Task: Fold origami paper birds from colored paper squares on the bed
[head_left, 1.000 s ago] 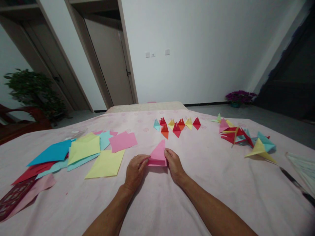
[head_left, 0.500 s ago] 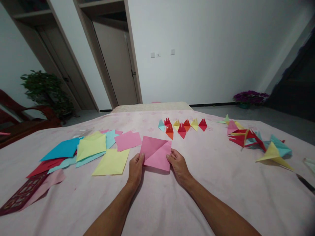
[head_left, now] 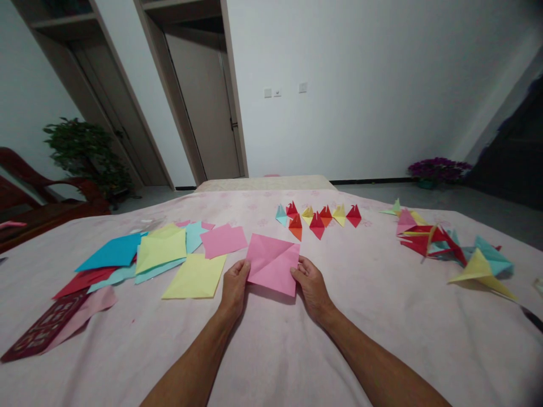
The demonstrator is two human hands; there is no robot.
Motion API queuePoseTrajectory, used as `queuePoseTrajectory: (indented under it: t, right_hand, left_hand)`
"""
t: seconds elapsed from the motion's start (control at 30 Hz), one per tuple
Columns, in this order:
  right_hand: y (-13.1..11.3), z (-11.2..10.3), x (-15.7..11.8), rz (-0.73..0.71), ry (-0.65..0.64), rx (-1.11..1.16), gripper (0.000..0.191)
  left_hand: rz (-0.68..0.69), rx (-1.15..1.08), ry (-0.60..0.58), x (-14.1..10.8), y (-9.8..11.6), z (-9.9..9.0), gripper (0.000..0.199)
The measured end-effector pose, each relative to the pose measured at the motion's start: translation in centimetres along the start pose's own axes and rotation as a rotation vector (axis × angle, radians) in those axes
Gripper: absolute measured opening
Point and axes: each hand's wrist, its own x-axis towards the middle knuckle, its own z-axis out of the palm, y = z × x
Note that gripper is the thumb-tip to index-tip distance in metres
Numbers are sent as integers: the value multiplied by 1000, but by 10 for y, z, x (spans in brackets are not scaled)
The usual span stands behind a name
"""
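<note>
A square sheet of pink origami paper [head_left: 274, 264] is held up in front of me, with a diagonal crease running across it. My left hand [head_left: 235, 284] pinches its left edge, thumb on the face. On the opposite edge, my right hand [head_left: 311, 284] grips the paper between thumb and fingers. Beyond the sheet stand several small folded paper birds [head_left: 317, 225] in red, orange, yellow and light blue. Left of my left hand lies a yellow paper sheet [head_left: 195, 277], and behind it a pink sheet [head_left: 224, 241].
Stacked coloured papers, including a blue sheet [head_left: 111, 252], cover the left side beside a dark red printed packet [head_left: 46, 325]. A heap of larger folded paper pieces [head_left: 436, 243] lies on the right. A pale pink cloth [head_left: 271, 356] covers the table.
The view has shifted slightly, so everything sits a little further right. Both hands keep their hold on the pink paper, which looks almost unchanged.
</note>
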Motion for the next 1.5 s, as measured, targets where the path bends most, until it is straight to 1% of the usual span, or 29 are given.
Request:
queuePoseTrajectory:
  t: [0.07,0.2,0.27,0.3,0.37,0.43,0.5,0.53,0.57,0.6,0.67,0.73,0.77,0.83,0.9,1.0,1.07,1.1,1.17,1.2,1.23,1.27,1.37,1.43,1.5]
  right_hand:
    - [1,-4,2,-5,20,-20,41]
    - [-4,-16,11,-17,159,-129,47]
    - [-12,-22,14,-118,164,-282,53]
    - [-18,-25,16,-207,128,-387,57]
    - [-31,-32,18,-425,-7,-621,58]
    - [-44,-39,20,-621,-201,-852,51]
    - [-54,-46,25,-792,-431,-1056,42]
    - [-57,-50,27,-856,-526,-1143,39]
    - [-59,-53,30,-908,-593,-1220,35]
    - [-60,-56,33,-952,-625,-1285,30]
    - [-59,-61,38,-1023,-606,-1383,23]
    - [-54,-66,42,-1077,-554,-1446,23]
    - [-52,-69,44,-1088,-541,-1472,24]
    - [-46,-74,47,-1081,-542,-1515,24]
    - [-41,-78,50,-1046,-576,-1537,23]
    - [-39,-82,51,-956,-656,-1511,23]
    - [-42,-84,52,-859,-710,-1465,28]
    - [-45,-84,53,-799,-734,-1438,33]
    - [-50,-85,54,-665,-769,-1372,46]
    - [-53,-86,55,-596,-775,-1330,48]
    - [-55,-85,56,-527,-766,-1282,46]
    - [-55,-85,57,-453,-739,-1230,41]
    - [-52,-82,61,-251,-586,-1088,20]
    - [-46,-79,64,-159,-469,-1037,21]
    - [-38,-77,66,-97,-367,-1010,26]
  left_hand:
    - [-10,-25,-15,2,-1,-1,48]
    - [-6,-12,-106,6,1,-4,48]
    - [14,47,-166,8,2,-6,48]
    - [21,83,-196,8,3,-7,47]
    - [19,138,-255,9,3,-7,47]
    - [10,163,-316,13,3,-5,46]
    - [16,182,-376,19,2,0,46]
    - [30,206,-399,23,2,3,45]
    - [50,244,-414,28,2,6,45]
    - [78,297,-414,33,3,9,45]
    - [186,438,-364,42,6,12,41]
    - [383,610,-308,46,9,12,36]
    - [506,703,-310,46,11,10,34]
    - [709,874,-410,43,12,7,40]
    - [780,969,-553,37,12,5,47]
    - [758,1016,-708,32,10,6,50]
    - [726,1035,-753,32,11,8,48]
    - [713,1047,-765,33,12,9,46]
    - [684,1075,-779,34,13,10,43]
    - [669,1087,-782,35,13,11,41]
    - [651,1096,-781,36,13,11,38]
    - [630,1098,-768,36,13,12,34]
    - [543,1063,-667,37,8,15,24]
    - [462,1048,-588,37,5,20,24]
    - [395,1063,-516,36,2,26,30]
